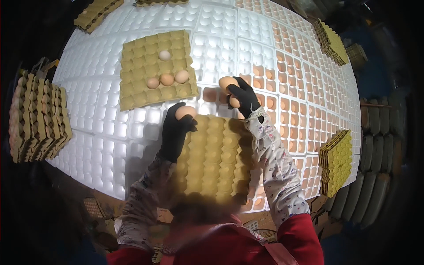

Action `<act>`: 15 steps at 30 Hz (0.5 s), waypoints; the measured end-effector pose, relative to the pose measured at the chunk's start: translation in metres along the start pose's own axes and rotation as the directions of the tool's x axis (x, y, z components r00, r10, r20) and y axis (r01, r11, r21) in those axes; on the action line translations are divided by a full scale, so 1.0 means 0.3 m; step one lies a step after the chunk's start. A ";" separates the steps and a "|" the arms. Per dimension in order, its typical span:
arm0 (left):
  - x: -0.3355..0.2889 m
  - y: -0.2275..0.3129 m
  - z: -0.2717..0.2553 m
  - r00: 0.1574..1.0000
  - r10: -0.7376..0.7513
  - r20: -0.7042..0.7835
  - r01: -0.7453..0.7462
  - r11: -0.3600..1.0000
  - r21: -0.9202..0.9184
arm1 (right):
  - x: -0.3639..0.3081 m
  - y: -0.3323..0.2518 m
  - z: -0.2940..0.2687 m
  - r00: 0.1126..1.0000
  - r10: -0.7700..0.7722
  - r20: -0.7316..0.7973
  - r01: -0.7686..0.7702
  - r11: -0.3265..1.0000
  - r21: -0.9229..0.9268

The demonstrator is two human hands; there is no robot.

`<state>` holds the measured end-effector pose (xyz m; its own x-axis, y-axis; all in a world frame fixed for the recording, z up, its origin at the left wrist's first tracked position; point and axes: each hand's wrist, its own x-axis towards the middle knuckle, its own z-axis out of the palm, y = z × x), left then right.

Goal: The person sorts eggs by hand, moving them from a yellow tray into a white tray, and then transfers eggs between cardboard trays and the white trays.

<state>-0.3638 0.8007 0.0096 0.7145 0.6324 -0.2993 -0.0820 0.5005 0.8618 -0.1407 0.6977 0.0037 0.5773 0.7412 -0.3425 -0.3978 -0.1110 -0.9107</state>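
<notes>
My left hand (175,129), in a black glove, is closed round a brown egg (186,112) beside the far left corner of a tan pulp egg tray (211,154) close to my body. My right hand (243,96), also black-gloved, has its fingers on a brown egg (228,82); a second egg (234,102) shows under its fingers. It is over the white moulded egg trays (212,53). Farther left lies another tan pulp tray (145,95), holding a pale egg (164,55) and three browner eggs (167,79) in a row.
Brown eggs (289,119) fill many white cells on the right. A tall stack of pulp trays (42,119) stands at the left edge, with yellowish tray stacks (335,163) at the right edge. Dark grey rolled or padded bundles (375,154) lie beyond the table.
</notes>
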 end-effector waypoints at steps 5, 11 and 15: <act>0.381 -0.030 0.258 0.971 0.097 0.219 -0.179 0.901 0.395 | 0.249 0.026 -0.375 0.894 -0.316 -0.319 0.036 0.759 -0.650; 0.616 -0.239 0.256 0.899 0.331 0.288 -0.428 0.515 0.743 | 0.381 0.007 -0.310 0.839 -0.521 -0.159 0.079 0.406 -0.910; 0.392 -0.179 0.171 0.720 0.469 0.512 -0.680 0.329 0.655 | 0.429 0.039 -0.304 0.860 -0.503 0.083 0.331 0.428 -0.841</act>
<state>-0.2396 0.8179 -0.0508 0.8315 0.3875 0.3982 -0.0573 -0.6530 0.7552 -0.0061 0.7316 -0.0722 0.6380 0.7482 0.1822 0.6206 -0.3595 -0.6969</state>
